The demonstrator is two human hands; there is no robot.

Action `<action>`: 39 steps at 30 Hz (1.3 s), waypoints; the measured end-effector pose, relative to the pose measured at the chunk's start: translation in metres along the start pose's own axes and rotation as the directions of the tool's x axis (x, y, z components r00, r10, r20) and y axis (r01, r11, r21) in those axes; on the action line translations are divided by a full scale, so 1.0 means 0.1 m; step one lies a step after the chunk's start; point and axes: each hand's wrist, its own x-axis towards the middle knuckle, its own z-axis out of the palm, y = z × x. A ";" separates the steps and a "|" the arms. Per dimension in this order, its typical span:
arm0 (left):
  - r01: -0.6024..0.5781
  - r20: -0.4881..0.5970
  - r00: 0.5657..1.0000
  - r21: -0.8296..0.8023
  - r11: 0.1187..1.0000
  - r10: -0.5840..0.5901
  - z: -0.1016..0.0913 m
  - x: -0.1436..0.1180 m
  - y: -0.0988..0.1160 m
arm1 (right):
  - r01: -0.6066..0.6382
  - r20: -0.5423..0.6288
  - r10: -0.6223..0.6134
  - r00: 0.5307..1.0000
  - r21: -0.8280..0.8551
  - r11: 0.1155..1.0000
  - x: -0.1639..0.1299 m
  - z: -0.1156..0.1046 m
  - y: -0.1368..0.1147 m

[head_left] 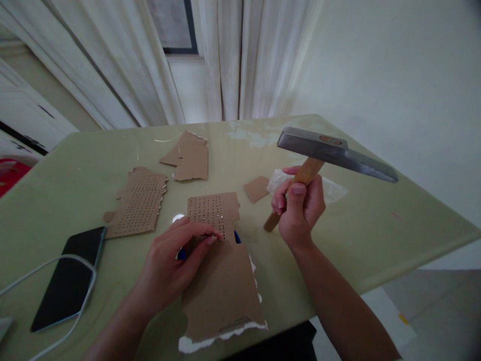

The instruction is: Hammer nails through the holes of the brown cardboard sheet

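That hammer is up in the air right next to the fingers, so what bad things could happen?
1. The right hand holds the hammer raised while the left hand's fingertips pinch something small on the cardboard. A swing that lands off target could hit those fingers.
2. The cardboard hangs over the table edge and is pinned only by the left hand, so a blow might shift it.
3. The phone lies close by and could get jolted.

A domestic room is indicated by white curtains point(225, 60) hung behind the green table point(376, 225), a window point(173, 25) above it, and plain walls point(394, 65) beside it.
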 end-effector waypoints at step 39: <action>-0.033 0.010 0.999 0.002 0.999 0.033 -0.01 0.03 0.05 | -0.006 -0.006 0.006 1.000 0.005 1.000 0.00 0.01 -0.02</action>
